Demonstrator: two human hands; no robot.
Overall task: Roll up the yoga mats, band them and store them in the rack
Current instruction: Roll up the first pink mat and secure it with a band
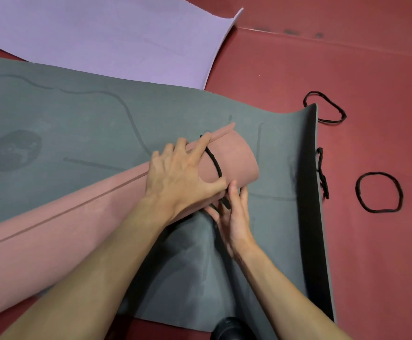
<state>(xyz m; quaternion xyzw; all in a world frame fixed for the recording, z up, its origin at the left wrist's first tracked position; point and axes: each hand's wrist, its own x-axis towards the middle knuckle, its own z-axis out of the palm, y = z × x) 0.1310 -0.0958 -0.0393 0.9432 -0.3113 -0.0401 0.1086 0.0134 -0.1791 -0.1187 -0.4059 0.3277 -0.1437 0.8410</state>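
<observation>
Far left, low: rolled pink yoga mat [53,229] runs diag. up to centre-R, lying on top of flat grey yoga mat [65,119]; outer flap seam visible along the roll. Grey mat has faint line markings + a round dark print at L.
Upper L–centre: lavender yoga mat [102,33] unrolled on red floor [359,253], beyond grey mat; its near edge meets grey mat's far edge, overlap unclear.
Centre: left hand [182,177] on top of the roll nr its R end. Grip spread, fingers splayed + pressing down on pink mat; index tip and thumb tip both at the black band [215,163].
Band wraps over the roll just inside the open end, then drops below it.
Centre-R: right hand [234,217] under/beside roll end, palm toward roll. Grip pinching lower part of the band betw. thumb and fingers.
R: grey mat's end edge curls up, black underside showing. One knotted band [320,168] lies against that edge.
Far R, on floor: two loose bands, upper band loop [330,121] just beside the curl, lower band loop [357,191] further out, apart from each other.
</observation>
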